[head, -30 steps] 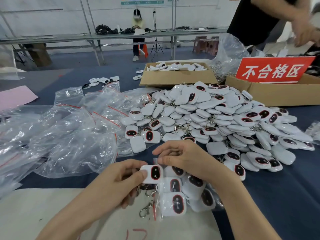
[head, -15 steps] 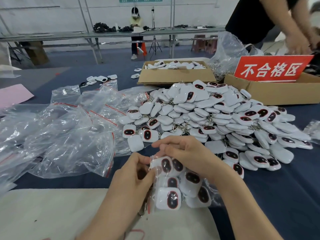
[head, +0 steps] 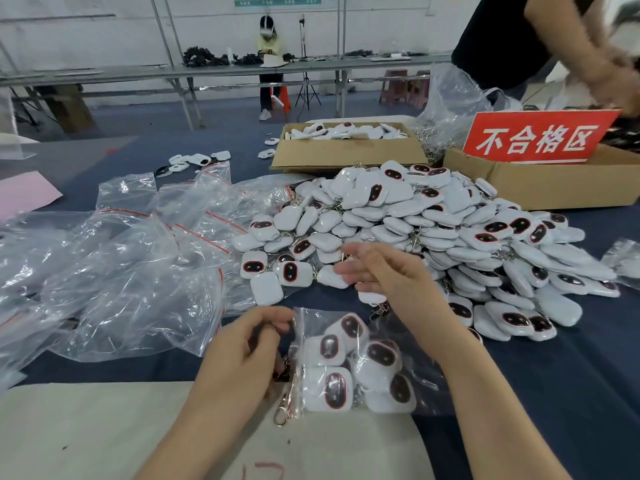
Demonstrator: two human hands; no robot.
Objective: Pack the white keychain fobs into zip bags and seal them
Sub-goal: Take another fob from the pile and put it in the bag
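A clear zip bag [head: 426,385] lies at the table's near edge with several white keychain fobs [head: 333,390] inside, dark oval faces up. My left hand [head: 244,355] pinches the bag's open mouth on its left side, where metal clasps stick out. My right hand [head: 384,271] hovers over the near edge of the big loose fob pile [head: 433,216], its fingers stretched out and blurred. A single fob [head: 372,298] shows just under that hand; whether the hand holds it is unclear.
Empty zip bags [head: 138,271] with red seals spread across the left. A cardboard box [head: 346,155] of fobs stands behind the pile. Another box [head: 554,183] carries a red sign [head: 536,140]. A second person [head: 519,36] works at the far right. A beige sheet [head: 104,431] covers the near edge.
The fob my left hand held went into the bag. My right hand let go of the bag mouth and moved up toward the pile. The bag now lies flatter.
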